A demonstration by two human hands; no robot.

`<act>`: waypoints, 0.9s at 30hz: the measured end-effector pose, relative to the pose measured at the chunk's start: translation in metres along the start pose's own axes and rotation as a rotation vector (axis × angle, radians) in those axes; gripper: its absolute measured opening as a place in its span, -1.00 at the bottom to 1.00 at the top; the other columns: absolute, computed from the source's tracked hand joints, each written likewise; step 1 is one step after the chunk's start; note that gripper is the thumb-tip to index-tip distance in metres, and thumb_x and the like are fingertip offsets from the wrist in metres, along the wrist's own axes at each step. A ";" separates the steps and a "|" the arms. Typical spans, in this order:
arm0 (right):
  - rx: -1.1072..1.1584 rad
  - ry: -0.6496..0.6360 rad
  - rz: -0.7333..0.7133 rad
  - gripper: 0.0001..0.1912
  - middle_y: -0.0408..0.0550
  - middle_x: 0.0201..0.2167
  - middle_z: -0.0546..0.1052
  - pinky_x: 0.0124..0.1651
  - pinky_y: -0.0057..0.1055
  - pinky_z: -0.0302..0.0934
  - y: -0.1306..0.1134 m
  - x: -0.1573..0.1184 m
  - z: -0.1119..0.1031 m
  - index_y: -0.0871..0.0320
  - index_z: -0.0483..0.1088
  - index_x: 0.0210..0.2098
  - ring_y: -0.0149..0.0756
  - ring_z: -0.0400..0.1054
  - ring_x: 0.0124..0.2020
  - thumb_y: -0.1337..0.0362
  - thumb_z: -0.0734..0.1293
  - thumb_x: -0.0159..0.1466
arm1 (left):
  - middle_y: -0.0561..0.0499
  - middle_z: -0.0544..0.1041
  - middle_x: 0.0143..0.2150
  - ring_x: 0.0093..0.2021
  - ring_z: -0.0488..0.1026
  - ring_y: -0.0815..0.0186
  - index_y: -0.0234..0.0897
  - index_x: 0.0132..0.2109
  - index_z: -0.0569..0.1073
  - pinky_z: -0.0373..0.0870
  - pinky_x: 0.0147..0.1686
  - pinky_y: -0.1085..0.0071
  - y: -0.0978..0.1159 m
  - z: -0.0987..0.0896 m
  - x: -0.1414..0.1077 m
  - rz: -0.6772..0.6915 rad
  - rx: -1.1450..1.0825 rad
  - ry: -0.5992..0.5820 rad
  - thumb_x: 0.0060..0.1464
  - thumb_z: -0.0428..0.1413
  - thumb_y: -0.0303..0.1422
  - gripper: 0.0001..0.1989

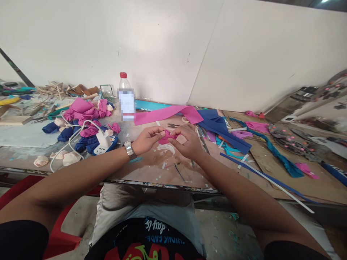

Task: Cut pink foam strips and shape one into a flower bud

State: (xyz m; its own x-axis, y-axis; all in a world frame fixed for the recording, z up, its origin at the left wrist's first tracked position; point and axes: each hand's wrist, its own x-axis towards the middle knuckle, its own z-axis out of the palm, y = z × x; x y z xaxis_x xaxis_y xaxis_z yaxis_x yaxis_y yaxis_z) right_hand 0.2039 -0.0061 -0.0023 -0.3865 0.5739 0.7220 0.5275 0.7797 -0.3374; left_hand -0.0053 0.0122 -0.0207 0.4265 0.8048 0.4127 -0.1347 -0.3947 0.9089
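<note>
Between both hands, above the table in front of me, is a small gathered pink crepe paper flower (167,137). My left hand (150,140) pinches its left side between thumb and fingers. Its right side is gripped by my right hand (188,140), thumb and fingers closed on it. The fingers hide part of the folds. Just behind the hands lies a long pink crepe strip (168,112), partly over a dark blue crepe piece (222,126). Small scissors (172,125) rest beyond the fingertips.
Pink crepe rosettes (81,108), dark blue ones and a white cable with a charger (103,140) sit at left. A bottle with a red cap (123,75) stands behind them. Cardboard (260,155) with a teal twisted strip (276,153) and a white strip (284,189) lies right.
</note>
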 end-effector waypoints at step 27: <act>-0.013 -0.021 0.041 -0.80 -0.13 -0.35 0.58 0.03 -0.12 0.13 0.004 -0.001 0.002 0.07 0.42 -0.30 -0.20 0.44 -0.27 0.10 0.39 0.35 | -0.15 0.62 -0.04 -0.01 0.54 0.18 -0.29 0.03 0.56 0.44 0.00 0.27 -0.003 0.001 -0.001 -0.044 -0.054 -0.029 0.16 0.26 -0.10 -0.58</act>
State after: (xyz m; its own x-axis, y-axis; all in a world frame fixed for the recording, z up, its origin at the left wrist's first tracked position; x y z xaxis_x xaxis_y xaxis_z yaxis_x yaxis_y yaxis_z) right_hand 0.2046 -0.0035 -0.0060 -0.3800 0.6104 0.6950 0.5526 0.7524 -0.3586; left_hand -0.0039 0.0123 -0.0242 0.4589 0.8075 0.3707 -0.1625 -0.3339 0.9285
